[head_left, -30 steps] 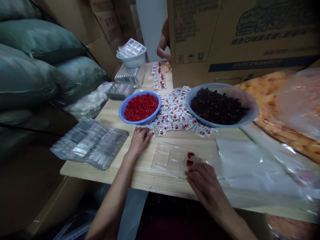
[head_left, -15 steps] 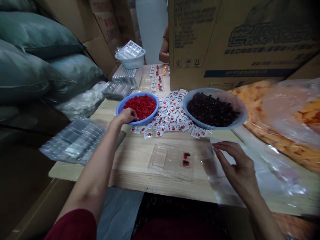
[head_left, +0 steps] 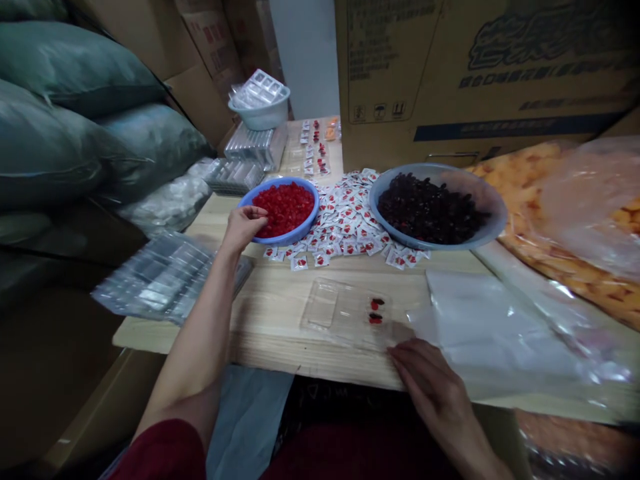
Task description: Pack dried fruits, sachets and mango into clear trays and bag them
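Note:
My left hand (head_left: 244,227) is over the left rim of a blue bowl (head_left: 314,220), thumb and fingers pinched together. Whatever lies between its fingertips is too small to make out. Glossy red dried-fruit pieces (head_left: 286,207) fill the bowl. At the front of the table lies a clear plastic tray (head_left: 345,320) with compartments; its right part holds two pairs of red and dark pieces (head_left: 375,311). By the tray's near right corner is my right hand (head_left: 435,387), fingers drawn together, their contents hidden. Dark dried fruit (head_left: 430,208) fills a second bowl (head_left: 487,223) further right.
Small printed sachets (head_left: 345,220) are heaped between the bowls. Stacked clear trays (head_left: 160,277) stand at left, clear plastic sheeting (head_left: 480,320) at right. A big carton (head_left: 390,80) rises behind, sacks (head_left: 75,73) are piled left, and a bag of orange pieces (head_left: 535,213) sits right.
My left hand has drawn back and up from the red pieces to the bowl's left rim. My right hand has moved left and nearer to me, from the plastic sheeting to the tray's corner.

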The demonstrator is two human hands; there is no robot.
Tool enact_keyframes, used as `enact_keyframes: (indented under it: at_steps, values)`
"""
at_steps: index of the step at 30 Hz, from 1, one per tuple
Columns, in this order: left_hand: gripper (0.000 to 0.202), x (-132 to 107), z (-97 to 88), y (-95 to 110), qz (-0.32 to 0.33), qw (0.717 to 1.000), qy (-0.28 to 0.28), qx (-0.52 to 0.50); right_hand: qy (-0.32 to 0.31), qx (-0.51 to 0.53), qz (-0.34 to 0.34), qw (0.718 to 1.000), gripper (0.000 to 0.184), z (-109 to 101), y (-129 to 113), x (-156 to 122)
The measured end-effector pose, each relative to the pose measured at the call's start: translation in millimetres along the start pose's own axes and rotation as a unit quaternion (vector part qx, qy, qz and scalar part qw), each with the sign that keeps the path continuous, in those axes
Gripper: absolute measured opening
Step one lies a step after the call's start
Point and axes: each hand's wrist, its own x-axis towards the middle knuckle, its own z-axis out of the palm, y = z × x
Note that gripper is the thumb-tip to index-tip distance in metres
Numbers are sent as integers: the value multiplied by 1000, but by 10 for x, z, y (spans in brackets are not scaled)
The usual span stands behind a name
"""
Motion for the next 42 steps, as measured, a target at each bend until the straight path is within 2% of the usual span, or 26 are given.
enact_keyframes:
  at_steps: [2,4,6,8,9,11,14,18,22,24,25,27,29,30,32,35,38,40,42]
  values:
    - [23,-206,41,178,23,999,4,-32,3,0,16,1000,20,-43,10,-23]
    - [22,-563,160,392,69,995,-44,-56,2,-4,31,999,20,-72,27,-54]
    - [20,-1058,370,596,113,980,-161,-40,-6,-13,34,999,21,-53,35,-87]
    - [13,-1603,646,727,145,941,-305,12,-23,-22,23,999,22,16,32,-114]
    - [12,-1854,791,752,163,921,-352,38,-29,-28,14,999,23,60,31,-125]
    - [12,-2245,1053,722,198,885,-412,89,-35,-42,-5,998,25,144,36,-144]
    - [8,-2513,1273,561,234,856,-439,138,-42,-63,-20,997,28,202,73,-172]
    - [13,-2580,1268,396,254,859,-433,103,-61,-69,-16,996,29,161,147,-207]
    - [21,-2619,1159,390,238,879,-409,52,-59,-57,-22,996,30,145,195,-224]
    - [22,-2538,1083,391,233,893,-382,44,-42,-76,-33,996,33,193,228,-211]
    - [22,-2449,1032,380,233,906,-350,46,-30,-96,-44,994,36,230,250,-197]
    - [22,-2173,904,320,231,937,-249,82,-15,-144,-80,986,42,319,304,-154]
    - [23,-1822,759,208,221,950,-151,159,-12,-179,-120,976,41,396,350,-106]
    - [23,-1647,695,134,216,946,-131,203,-12,-185,-133,974,39,418,361,-86]
    - [25,-1352,603,-34,197,931,-134,278,-13,-177,-135,975,38,410,351,-64]
    - [26,-1131,557,-266,154,920,-149,329,-22,-145,-86,985,42,290,278,-78]
    - [18,-1169,538,-357,128,920,-159,334,-24,-127,-40,991,41,172,220,-124]
    - [17,-1313,534,-305,129,932,-145,307,-25,-122,-35,992,35,161,215,-154]
    - [19,-1537,573,-178,127,955,-121,240,-29,-120,-42,991,32,204,220,-175]
